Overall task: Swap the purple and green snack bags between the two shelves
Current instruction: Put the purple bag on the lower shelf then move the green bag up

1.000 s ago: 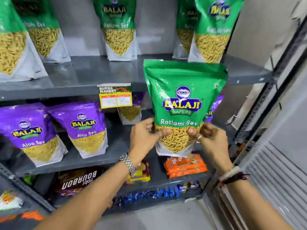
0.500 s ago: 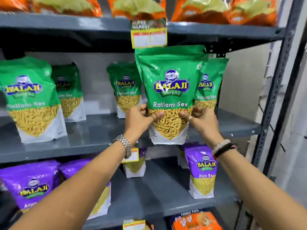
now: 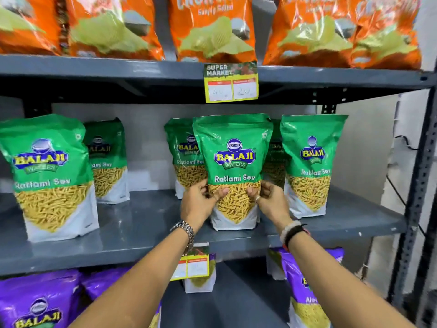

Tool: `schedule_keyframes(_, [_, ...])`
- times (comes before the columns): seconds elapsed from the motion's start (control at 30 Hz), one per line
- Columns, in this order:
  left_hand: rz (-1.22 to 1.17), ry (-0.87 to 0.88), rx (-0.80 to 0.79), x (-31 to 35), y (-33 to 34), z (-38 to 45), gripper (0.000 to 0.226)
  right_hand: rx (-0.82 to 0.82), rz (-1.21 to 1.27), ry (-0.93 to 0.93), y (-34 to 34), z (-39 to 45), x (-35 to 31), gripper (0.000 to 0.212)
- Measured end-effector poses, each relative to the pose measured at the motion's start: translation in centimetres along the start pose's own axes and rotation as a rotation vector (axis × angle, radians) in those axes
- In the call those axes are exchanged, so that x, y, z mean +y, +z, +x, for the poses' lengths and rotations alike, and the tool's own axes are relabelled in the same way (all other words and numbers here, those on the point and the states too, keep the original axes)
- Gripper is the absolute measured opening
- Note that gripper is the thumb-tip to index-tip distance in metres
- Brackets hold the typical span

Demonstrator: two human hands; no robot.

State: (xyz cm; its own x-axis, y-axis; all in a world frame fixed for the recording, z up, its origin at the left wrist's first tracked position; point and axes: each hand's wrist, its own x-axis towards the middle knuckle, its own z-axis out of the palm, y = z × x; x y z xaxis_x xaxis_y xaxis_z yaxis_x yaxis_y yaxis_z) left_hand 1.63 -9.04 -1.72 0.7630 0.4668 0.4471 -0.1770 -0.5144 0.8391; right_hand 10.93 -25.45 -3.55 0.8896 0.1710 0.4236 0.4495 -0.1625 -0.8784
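Observation:
A green Ratlami Sev bag (image 3: 233,162) stands upright on the middle grey shelf (image 3: 142,223), near its front. My left hand (image 3: 197,204) grips its lower left side and my right hand (image 3: 272,203) grips its lower right side. Several other green bags stand on the same shelf: one at far left (image 3: 50,176), one behind it (image 3: 107,159), one behind the held bag (image 3: 183,152) and one to the right (image 3: 309,162). Purple Aloo Sev bags sit on the shelf below, at lower left (image 3: 37,301) and lower right (image 3: 307,280).
Orange chip bags (image 3: 212,27) fill the top shelf. A yellow price tag (image 3: 231,82) hangs on that shelf's edge, another (image 3: 192,266) on the middle shelf's edge. The rack's grey upright post (image 3: 421,185) runs down the right side.
Both hands carried the green bag from in front of the lower shelf up onto the middle shelf, where its base now rests. My view tilted upward.

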Motion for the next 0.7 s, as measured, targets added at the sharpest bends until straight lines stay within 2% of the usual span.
schedule_keyframes(0.07, [0.043, 0.026, 0.028, -0.9, -0.5, 0.4, 0.074, -0.01, -0.005, -0.014, 1.3, 0.5, 0.6, 0.065])
schedule_keyframes(0.2, [0.072, 0.028, 0.057, -2.8, -2.6, 1.4, 0.088, -0.03, -0.021, -0.034, 4.1, 0.6, 0.4, 0.069])
schedule_keyframes(0.37, [0.057, 0.016, 0.076, -4.2, -5.5, 1.8, 0.072, -0.075, 0.02, -0.05, 7.6, 0.3, -0.5, 0.074])
schedule_keyframes(0.57, [0.03, 0.01, 0.094, -5.5, -7.1, 2.4, 0.049, -0.094, 0.017, -0.072, 9.7, -0.1, -1.2, 0.062])
schedule_keyframes(0.7, [0.02, 0.018, 0.097, -5.5, -7.0, 2.4, 0.046, -0.078, 0.027, -0.073, 9.8, -0.3, -1.5, 0.054])
